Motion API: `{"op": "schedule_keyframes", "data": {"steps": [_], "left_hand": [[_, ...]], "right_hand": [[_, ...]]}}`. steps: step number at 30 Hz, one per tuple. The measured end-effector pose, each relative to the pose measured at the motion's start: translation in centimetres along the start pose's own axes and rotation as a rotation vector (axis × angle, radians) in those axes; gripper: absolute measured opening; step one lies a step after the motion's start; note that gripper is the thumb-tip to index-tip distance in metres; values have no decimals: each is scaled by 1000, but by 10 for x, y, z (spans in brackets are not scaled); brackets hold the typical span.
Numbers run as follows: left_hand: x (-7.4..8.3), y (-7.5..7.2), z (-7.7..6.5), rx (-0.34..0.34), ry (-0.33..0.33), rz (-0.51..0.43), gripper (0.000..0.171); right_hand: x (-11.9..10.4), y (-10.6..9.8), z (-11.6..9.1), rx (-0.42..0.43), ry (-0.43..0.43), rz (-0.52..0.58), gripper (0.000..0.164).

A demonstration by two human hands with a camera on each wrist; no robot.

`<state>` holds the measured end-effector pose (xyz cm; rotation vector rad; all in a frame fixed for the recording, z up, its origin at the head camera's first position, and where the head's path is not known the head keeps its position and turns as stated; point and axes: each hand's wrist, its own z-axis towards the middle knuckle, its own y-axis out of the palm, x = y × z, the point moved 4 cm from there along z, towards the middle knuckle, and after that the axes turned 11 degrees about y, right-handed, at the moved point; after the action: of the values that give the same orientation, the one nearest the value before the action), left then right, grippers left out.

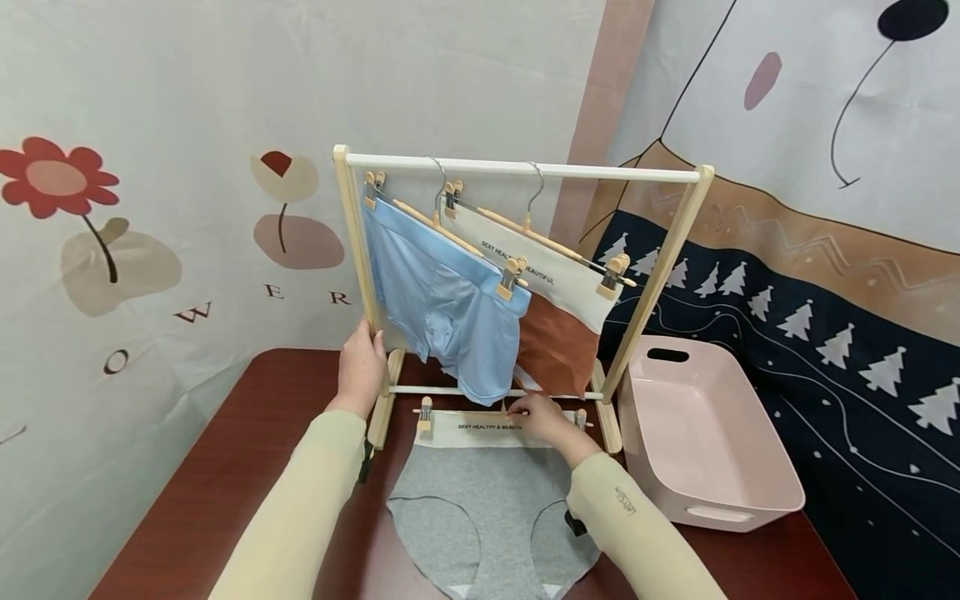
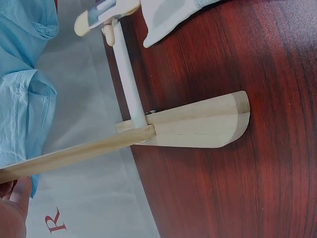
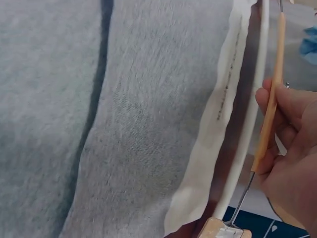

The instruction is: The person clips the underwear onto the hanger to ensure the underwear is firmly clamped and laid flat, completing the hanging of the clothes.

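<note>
My left hand (image 1: 360, 371) holds the left upright (image 1: 355, 250) of a small wooden rack with a white top bar (image 1: 487, 165). In the left wrist view, its fingers show only at the lower left corner. With my right hand (image 3: 294, 141) I grip the wooden middle of a clip hanger (image 3: 270, 116). Clips at both ends of this hanger hold grey underpants (image 1: 495, 483) by their cream waistband, at the front of the rack. Blue boxer briefs (image 1: 450, 300) and cream-and-rust underpants (image 1: 558, 333) hang from the top bar on similar clip hangers.
A pink plastic basket (image 1: 712, 417) stands right of the rack, close to its right foot. The rack's lower white rod (image 1: 427, 390) runs just behind the grey underpants. Everything stands on a dark red wooden table (image 1: 195, 500), with printed cloth walls behind.
</note>
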<state>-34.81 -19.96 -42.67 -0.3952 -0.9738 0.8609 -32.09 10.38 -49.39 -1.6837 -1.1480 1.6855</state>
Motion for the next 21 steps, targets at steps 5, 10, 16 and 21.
{"op": "schedule_keyframes", "data": {"steps": [5, 10, 16, 21], "left_hand": [[1, -1, 0, 2, -4, -4, 26], [3, 0, 0, -4, -8, -14, 26], [3, -1, 0, -10, -17, -14, 28], [3, -2, 0, -10, -23, -23, 26]], "right_hand": [[0, 6, 6, 44, 45, -42, 10], [5, 13, 11, 46, 80, -73, 11], [8, 19, 13, 77, 109, -112, 11], [5, 21, 11, 117, 132, -137, 12]]}}
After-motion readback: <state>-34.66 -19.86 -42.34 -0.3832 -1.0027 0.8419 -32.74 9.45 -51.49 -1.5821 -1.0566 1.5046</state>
